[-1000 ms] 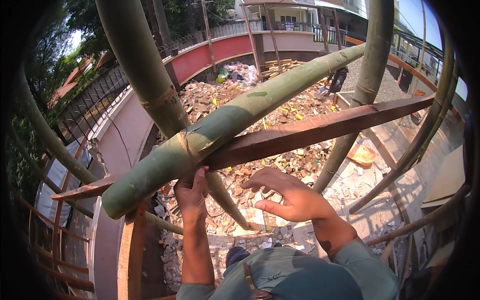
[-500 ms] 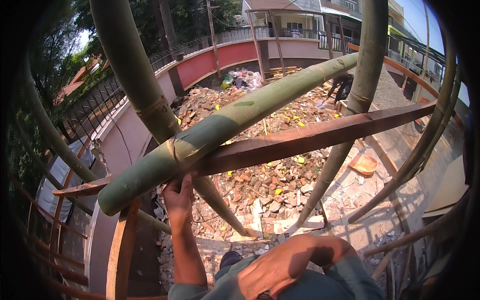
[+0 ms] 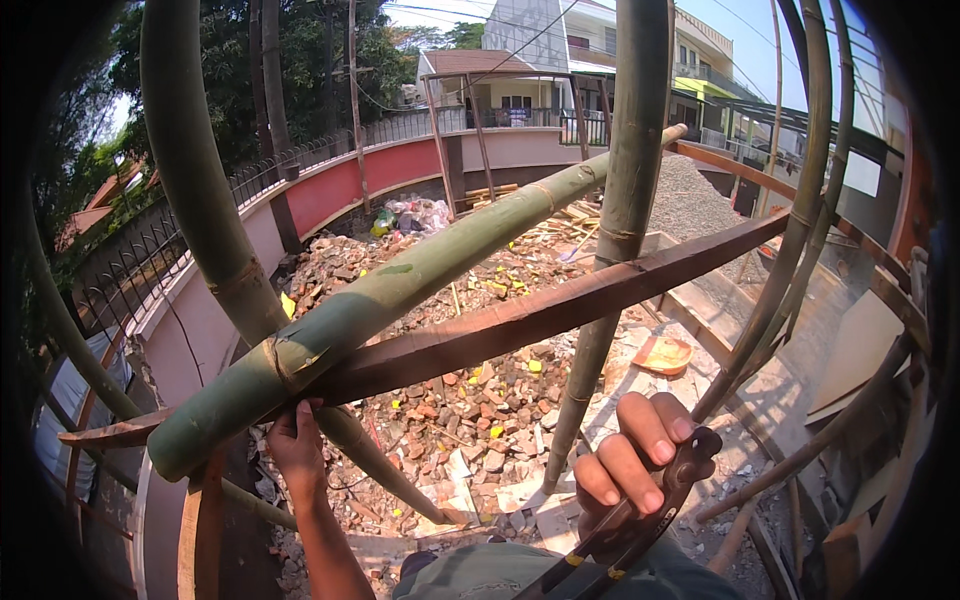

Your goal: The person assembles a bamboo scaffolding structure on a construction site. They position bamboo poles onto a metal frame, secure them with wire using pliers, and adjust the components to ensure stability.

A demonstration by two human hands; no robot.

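A thick green bamboo pole (image 3: 400, 265) slants across the view, lying over a dark wooden beam (image 3: 560, 310). The two cross at the left, beside an upright bamboo post (image 3: 205, 190). My left hand (image 3: 297, 450) is just beneath that crossing, thumb up and fingers curled closed against the underside of the wood; what they pinch is hidden. My right hand (image 3: 630, 465) is raised at the lower right, its fingers wrapped around a pair of black pincers (image 3: 690, 450). The tool's head points up and right, and its handles, with yellow marks, run down to the lower edge.
Another upright bamboo post (image 3: 625, 180) stands right of centre, crossing the beam. Below lies broken brick rubble (image 3: 480, 400). An orange basin (image 3: 664, 354) rests on the ground to the right. Curved bamboo poles (image 3: 790, 250) line the right side, and a spiked wall (image 3: 330, 195) encloses the far left.
My right hand has come up from against my body, and the pincers are now visible in it. The view has tilted up and turned right; my left hand stays beneath the crossing.
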